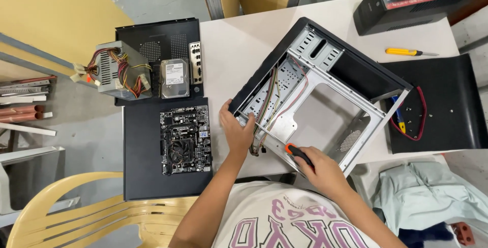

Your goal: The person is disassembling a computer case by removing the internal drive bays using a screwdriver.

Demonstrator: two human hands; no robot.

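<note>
Nearest the camera, the right hand has its grip closed around an orange-and-black screwdriver, tip at the near edge of the open computer case, which lies on its side mid-desk. The left hand clamps the case's near-left frame edge, steadying it. The case looks gutted already: the motherboard lies out on a black panel to the left, with the hard drive and power supply beyond it. Loose wires remain inside. Far right, a yellow screwdriver lies idle.
</note>
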